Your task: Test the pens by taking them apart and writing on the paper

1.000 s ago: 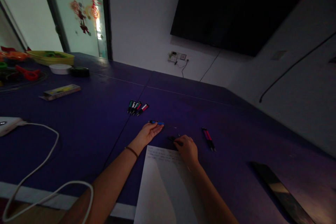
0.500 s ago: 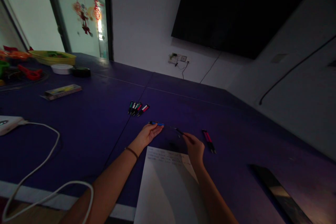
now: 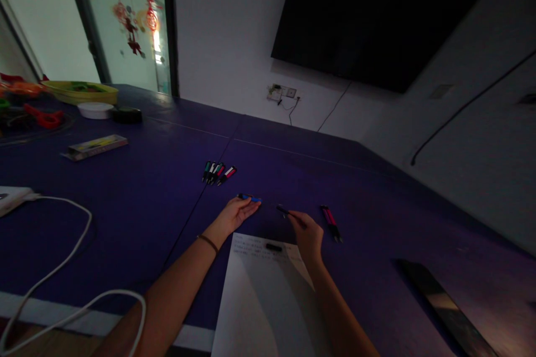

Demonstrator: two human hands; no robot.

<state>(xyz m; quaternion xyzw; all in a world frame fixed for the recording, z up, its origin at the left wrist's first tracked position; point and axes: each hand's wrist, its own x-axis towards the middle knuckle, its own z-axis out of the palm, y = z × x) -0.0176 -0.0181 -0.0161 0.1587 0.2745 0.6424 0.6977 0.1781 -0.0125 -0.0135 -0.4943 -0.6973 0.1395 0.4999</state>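
My left hand (image 3: 239, 212) is closed on a blue pen barrel (image 3: 250, 198), held between thumb and fingers above the purple table. To its right my right hand (image 3: 307, 232) pinches a slim dark pen part (image 3: 283, 210) whose tip points toward the barrel; the two are apart. Just under my hands a short black cylindrical piece (image 3: 273, 247) lies on the handwritten top of a sheet of paper (image 3: 263, 295). Two pink-and-black pens (image 3: 330, 223) lie right of my right hand. Several pens (image 3: 216, 173) in green, white and red form a group beyond my left hand.
A phone-like dark slab (image 3: 446, 307) lies at the right. On the left are a white cable (image 3: 79, 251), a white device (image 3: 14, 198), a slim box (image 3: 97, 146), a white round container (image 3: 95, 110) and a yellow basin (image 3: 79, 92). A wall screen (image 3: 377, 17) hangs behind.
A short black piece now rests on the paper, where a dark blur hung just above the sheet before. My right hand has shifted slightly, and the dark part it holds is angled a little differently.
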